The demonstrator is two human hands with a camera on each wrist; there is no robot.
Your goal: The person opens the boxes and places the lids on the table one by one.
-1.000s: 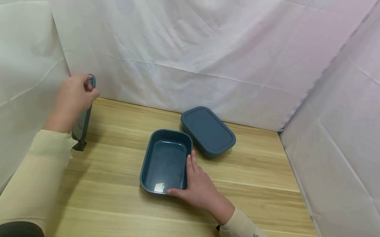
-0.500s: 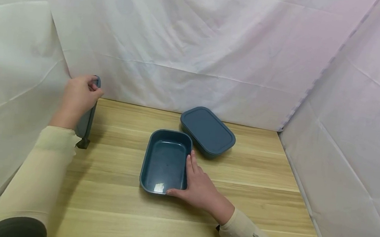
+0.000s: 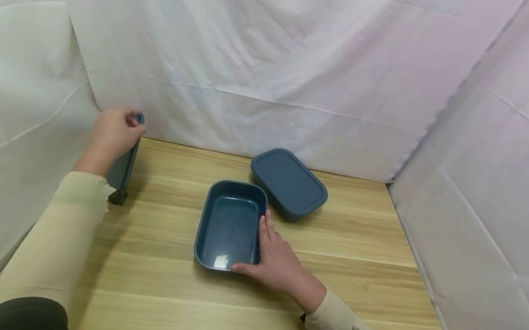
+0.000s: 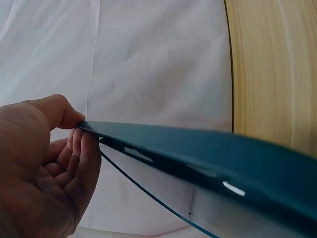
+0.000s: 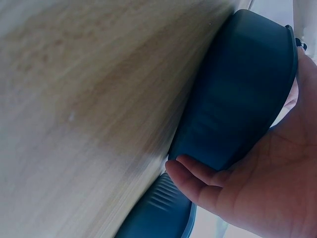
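Observation:
Far left, my left hand (image 3: 114,132) pinches a thin dark blue lid (image 3: 131,165) at its upper edge, thumb on one face and fingers on the other. The lid stands on edge and is seen nearly side-on; the hand and wrist hide part of it. In the left wrist view the lid (image 4: 198,148) runs from the fingertips to the right. An uncovered dark blue rectangular food container (image 3: 231,231) sits mid-table. My right hand (image 3: 281,262) rests against its near right corner, thumb along the near rim and extended fingers along the right wall.
A second dark blue container with its lid on (image 3: 289,182) stands just behind and right of the uncovered one. The wooden table (image 3: 358,238) is bounded by a white cloth (image 3: 234,77) at the back and by cloth at both sides.
My left hand has moved a little to the right with the lid, slightly lower at the top. The right hand and both containers have stayed in place.

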